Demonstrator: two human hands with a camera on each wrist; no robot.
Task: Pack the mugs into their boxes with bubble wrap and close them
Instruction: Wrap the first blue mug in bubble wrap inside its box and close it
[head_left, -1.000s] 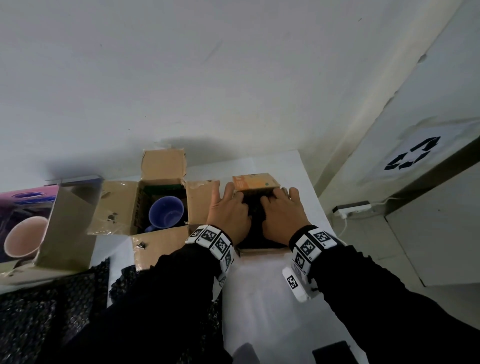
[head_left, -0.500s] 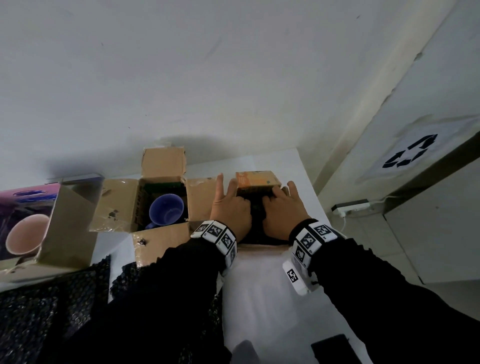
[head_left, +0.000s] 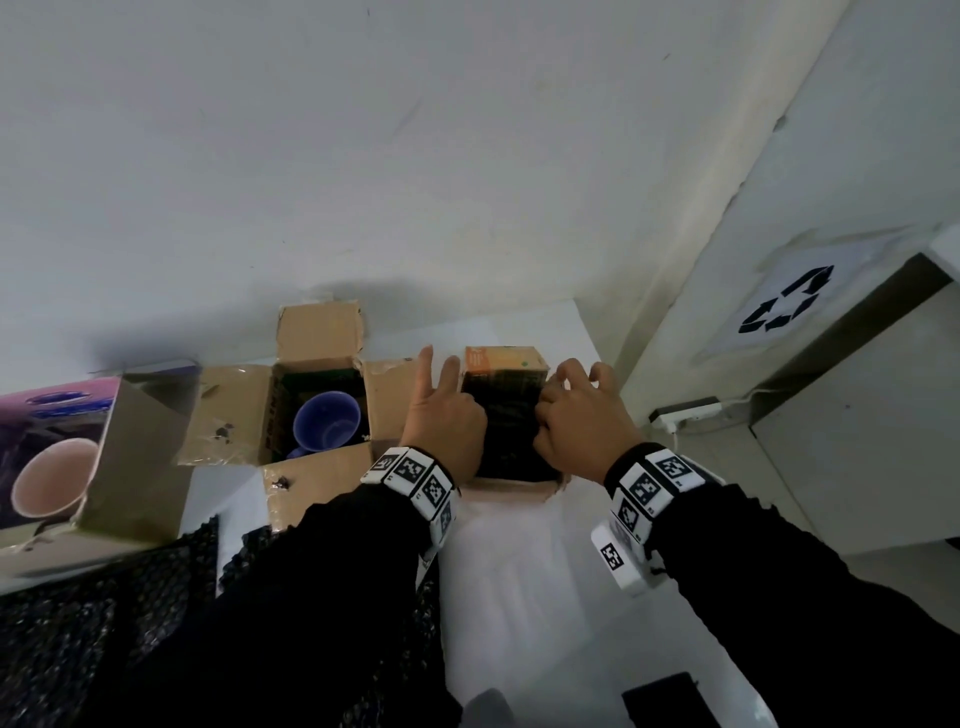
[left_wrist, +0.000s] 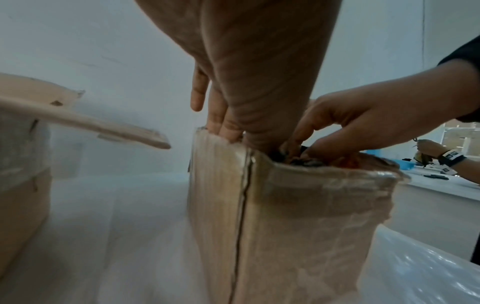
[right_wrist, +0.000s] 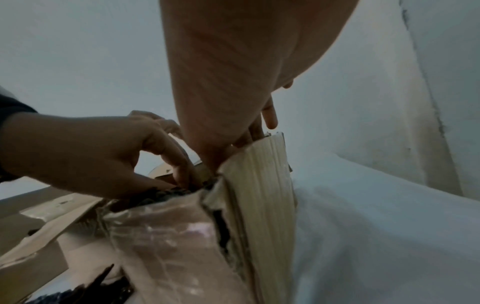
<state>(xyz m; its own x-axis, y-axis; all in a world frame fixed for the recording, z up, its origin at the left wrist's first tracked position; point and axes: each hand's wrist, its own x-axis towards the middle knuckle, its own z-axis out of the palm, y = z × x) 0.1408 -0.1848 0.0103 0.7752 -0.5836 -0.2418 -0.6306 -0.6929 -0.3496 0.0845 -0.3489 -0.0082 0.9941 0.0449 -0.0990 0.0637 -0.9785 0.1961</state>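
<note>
A small cardboard box (head_left: 505, 359) stands open at the table's far middle, stuffed with black bubble wrap (head_left: 511, 426); no mug shows in it. My left hand (head_left: 445, 422) is at its left wall: the thumb pushes down into the wrap while the index and middle fingers stick out straight beyond the wall. My right hand (head_left: 577, 418) is at the right wall, its fingers bent and its fingertips pinching the wrap at the box's mouth. In the left wrist view both hands (left_wrist: 246, 82) (left_wrist: 363, 119) dip into the taped box (left_wrist: 285, 216).
Left of it, a larger open carton (head_left: 234, 410) holds a blue mug (head_left: 326, 427). A pink box (head_left: 135, 467) at far left holds a pink mug (head_left: 49, 486). More black bubble wrap (head_left: 78, 623) lies near me. A power strip (head_left: 685, 415) sits on the floor, right.
Both hands lay flat over the box top before. Now my left fingers have lifted and straightened, and my right fingers have curled into the wrap.
</note>
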